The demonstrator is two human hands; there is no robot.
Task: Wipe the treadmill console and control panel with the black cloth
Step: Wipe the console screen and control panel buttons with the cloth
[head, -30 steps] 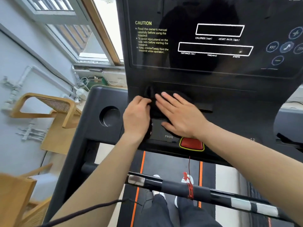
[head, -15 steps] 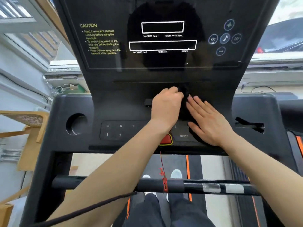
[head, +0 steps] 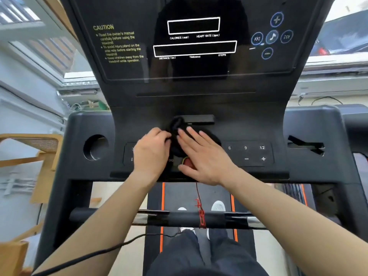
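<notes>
Both hands shifted left, right hand (head: pixel 201 156) flat

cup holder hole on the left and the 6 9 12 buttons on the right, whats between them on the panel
In the head view, between the cup holder and the right keypad lie both hands: left hand gripping the black cloth, right hand flat on it, partly covering the red button.
</notes>
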